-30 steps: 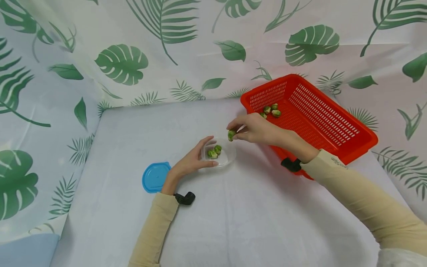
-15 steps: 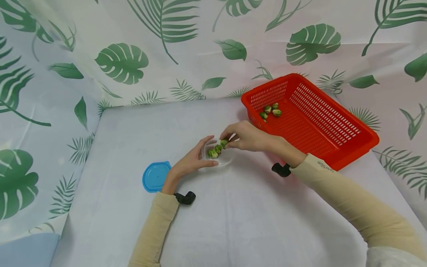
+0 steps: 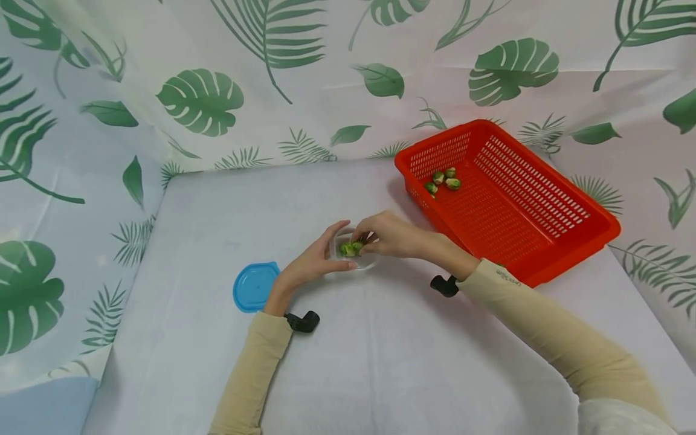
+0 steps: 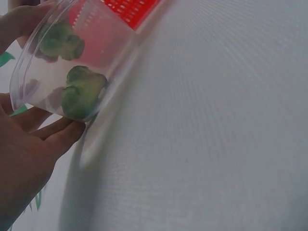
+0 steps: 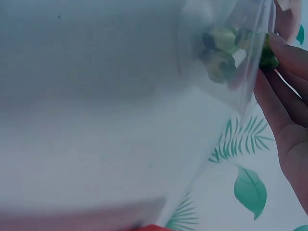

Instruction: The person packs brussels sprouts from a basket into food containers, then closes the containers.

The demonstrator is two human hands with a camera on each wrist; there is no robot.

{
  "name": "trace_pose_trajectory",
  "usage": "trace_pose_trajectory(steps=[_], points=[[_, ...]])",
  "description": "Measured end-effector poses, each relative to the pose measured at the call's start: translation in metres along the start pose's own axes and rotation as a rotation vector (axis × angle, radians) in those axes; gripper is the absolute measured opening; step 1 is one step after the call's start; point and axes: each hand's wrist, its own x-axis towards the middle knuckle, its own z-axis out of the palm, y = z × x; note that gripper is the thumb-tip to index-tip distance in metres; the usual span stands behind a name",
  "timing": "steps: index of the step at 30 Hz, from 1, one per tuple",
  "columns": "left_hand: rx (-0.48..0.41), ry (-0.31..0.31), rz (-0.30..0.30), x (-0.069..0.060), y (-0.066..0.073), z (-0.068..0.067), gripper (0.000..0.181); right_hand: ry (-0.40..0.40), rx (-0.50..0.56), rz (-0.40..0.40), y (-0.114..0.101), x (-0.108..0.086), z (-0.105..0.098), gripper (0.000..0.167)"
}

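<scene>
Crossing the near side of a white cloth: two tan sleeves, a black camera at each wrist. Item, blue lid, flat, beside the left wrist. Item, left hand, thumb and fingers set about a clear tub and grasping it; whether the base rests on the cloth or just clears it cannot be told. Item, right hand, fingertips at the tub's mouth, pinching one Brussels sprout. Handling note: best, in judgement, to keep the left grip steady but light, since thin plastic would likely give under a squeeze, and to bring the sprout inside the rim and part the fingers low, lest it roll or knock its neighbours. Item, loose sprouts in the tub, at least two, lying close together; rounded, green with paler patches, finer detail blurred by the plastic. Farther off, to the right: red basket, slotted walls, a small cluster of sprouts at its left end, green with yellowish-white sides. Farthest: pale backdrop, printed with green leaves.
</scene>
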Motion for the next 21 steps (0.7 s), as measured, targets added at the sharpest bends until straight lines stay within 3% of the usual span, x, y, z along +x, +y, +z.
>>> trace_pose_trajectory(steps=[9,21], points=[[0.005,-0.004,0.005,0.000,-0.001,-0.001,0.094,-0.009,0.045,-0.027,0.000,0.006,0.015,0.024],[-0.012,-0.006,0.001,0.002,-0.003,-0.001,0.095,0.052,-0.064,-0.209,0.004,0.018,0.036,0.010]])
